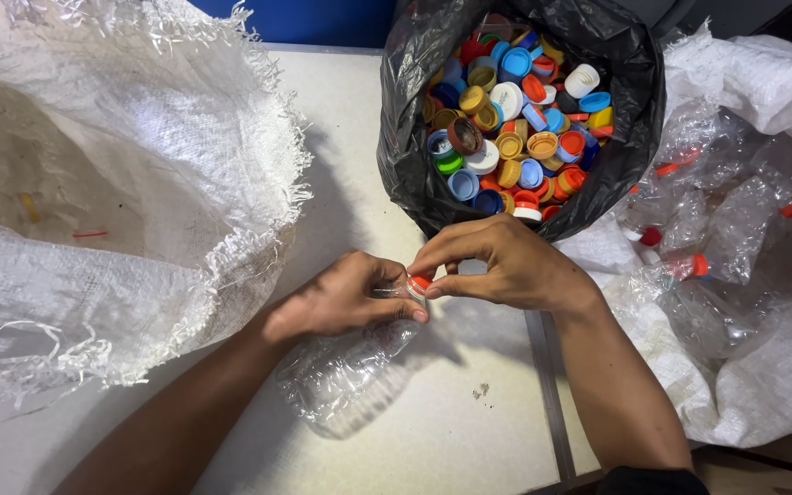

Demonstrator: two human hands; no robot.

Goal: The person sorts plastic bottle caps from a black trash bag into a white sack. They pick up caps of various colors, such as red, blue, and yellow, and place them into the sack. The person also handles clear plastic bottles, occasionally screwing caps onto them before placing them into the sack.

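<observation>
A crushed clear plastic bottle [346,371] lies over the white tabletop [469,431], neck pointing up toward the bag. My left hand [346,295] is wrapped around its neck. My right hand [506,264] pinches the bottle's orange-red cap [420,282] between thumb and fingers. Just beyond my hands stands a black plastic bag [410,156] holding several loose bottle caps [515,128] in blue, orange, yellow, white and red.
A large white woven sack [93,183] with a frayed rim gapes at the left. A second white sack [763,367] at the right holds several crushed clear bottles [726,229] with red caps. A seam [547,394] in the tabletop runs under my right forearm.
</observation>
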